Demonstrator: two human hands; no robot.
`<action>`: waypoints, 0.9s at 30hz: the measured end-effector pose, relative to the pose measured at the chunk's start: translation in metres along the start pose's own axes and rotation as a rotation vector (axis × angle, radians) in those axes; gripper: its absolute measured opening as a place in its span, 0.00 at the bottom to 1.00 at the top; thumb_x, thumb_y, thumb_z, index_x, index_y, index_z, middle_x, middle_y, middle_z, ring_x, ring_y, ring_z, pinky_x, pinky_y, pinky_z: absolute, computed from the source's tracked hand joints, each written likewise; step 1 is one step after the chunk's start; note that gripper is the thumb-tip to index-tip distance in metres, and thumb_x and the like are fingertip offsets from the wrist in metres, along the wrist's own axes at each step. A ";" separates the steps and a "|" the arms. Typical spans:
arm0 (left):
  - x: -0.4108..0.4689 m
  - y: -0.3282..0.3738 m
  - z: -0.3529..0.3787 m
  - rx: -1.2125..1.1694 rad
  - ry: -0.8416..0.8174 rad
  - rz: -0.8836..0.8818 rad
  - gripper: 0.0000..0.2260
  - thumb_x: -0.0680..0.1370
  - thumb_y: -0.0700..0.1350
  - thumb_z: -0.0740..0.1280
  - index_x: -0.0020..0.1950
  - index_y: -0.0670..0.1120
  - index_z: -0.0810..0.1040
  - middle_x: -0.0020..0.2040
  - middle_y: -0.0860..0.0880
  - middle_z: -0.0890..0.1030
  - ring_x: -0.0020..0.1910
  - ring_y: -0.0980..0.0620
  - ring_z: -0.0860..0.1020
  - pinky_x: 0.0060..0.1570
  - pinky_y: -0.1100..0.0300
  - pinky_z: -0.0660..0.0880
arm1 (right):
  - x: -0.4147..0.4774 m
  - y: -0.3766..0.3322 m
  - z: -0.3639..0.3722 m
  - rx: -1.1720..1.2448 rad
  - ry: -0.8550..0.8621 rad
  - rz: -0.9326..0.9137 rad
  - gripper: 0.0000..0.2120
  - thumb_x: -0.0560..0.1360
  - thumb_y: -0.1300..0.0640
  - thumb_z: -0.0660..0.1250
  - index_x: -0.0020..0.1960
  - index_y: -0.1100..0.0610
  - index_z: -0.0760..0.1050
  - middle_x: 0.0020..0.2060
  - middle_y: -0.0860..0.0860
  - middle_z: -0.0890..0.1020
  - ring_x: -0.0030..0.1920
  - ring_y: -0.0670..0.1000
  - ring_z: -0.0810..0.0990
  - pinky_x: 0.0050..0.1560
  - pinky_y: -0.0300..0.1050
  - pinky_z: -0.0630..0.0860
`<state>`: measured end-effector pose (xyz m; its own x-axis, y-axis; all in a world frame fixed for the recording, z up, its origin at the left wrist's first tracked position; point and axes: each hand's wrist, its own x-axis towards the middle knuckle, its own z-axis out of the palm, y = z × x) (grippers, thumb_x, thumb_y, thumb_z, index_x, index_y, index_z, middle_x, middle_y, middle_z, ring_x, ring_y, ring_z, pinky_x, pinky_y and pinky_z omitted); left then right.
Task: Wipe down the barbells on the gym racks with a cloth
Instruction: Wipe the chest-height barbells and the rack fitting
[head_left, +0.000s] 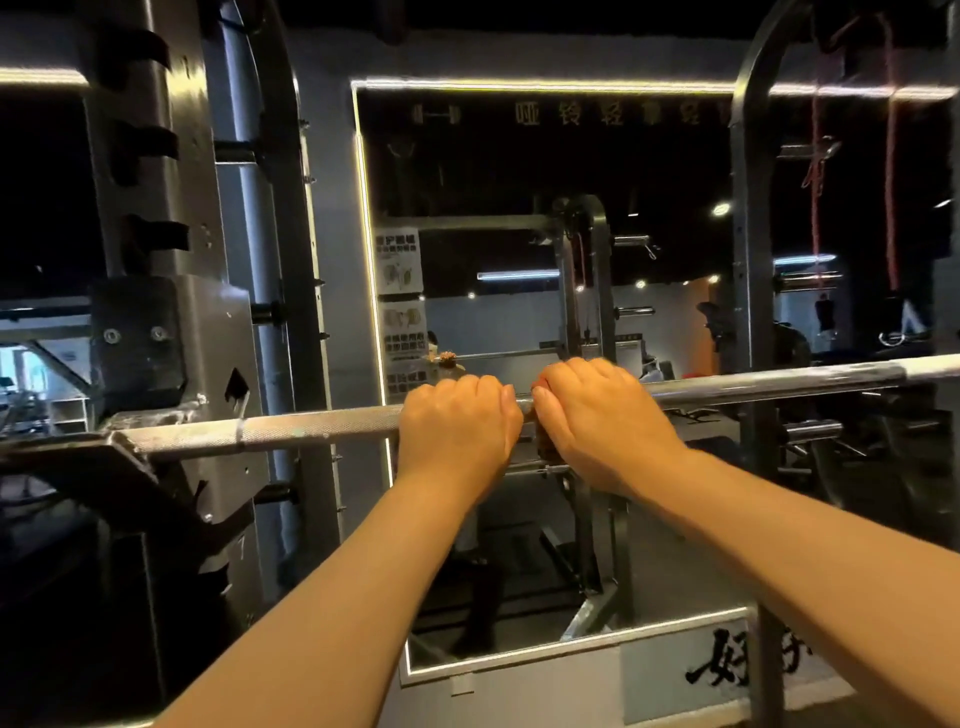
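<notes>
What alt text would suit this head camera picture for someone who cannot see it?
A left hand and a right hand grip a steel barbell side by side. The barbell rests on a gym rack facing a wall mirror.

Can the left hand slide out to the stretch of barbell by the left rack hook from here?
Probably yes. The left hand grips the barbell, and the stretch out to the rack hook lies bare, with nothing in front.
</notes>
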<state>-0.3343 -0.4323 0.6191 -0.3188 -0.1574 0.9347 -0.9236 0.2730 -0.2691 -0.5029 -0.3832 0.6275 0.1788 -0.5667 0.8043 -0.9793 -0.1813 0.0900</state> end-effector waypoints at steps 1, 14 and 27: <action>0.000 0.000 0.000 0.000 0.007 0.003 0.20 0.84 0.52 0.51 0.37 0.49 0.74 0.31 0.53 0.67 0.27 0.53 0.68 0.30 0.58 0.65 | 0.009 0.002 -0.008 -0.004 -0.074 -0.004 0.18 0.85 0.46 0.48 0.57 0.52 0.73 0.48 0.49 0.78 0.51 0.52 0.77 0.55 0.49 0.74; -0.002 0.006 -0.005 -0.040 -0.042 -0.043 0.20 0.85 0.52 0.50 0.40 0.49 0.74 0.33 0.52 0.69 0.32 0.52 0.69 0.37 0.55 0.67 | -0.019 -0.004 0.019 -0.014 0.109 0.017 0.20 0.84 0.43 0.49 0.65 0.54 0.71 0.58 0.52 0.77 0.61 0.55 0.73 0.70 0.54 0.67; -0.001 0.002 0.001 -0.035 0.027 -0.013 0.19 0.84 0.50 0.53 0.37 0.48 0.75 0.30 0.50 0.74 0.27 0.51 0.70 0.31 0.56 0.69 | -0.022 -0.008 0.035 -0.046 0.162 0.041 0.24 0.84 0.45 0.48 0.73 0.55 0.69 0.71 0.54 0.73 0.76 0.57 0.66 0.80 0.63 0.48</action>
<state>-0.3365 -0.4328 0.6172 -0.3003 -0.1360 0.9441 -0.9195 0.3044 -0.2486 -0.4957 -0.3978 0.5885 0.1242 -0.4352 0.8917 -0.9895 -0.1216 0.0785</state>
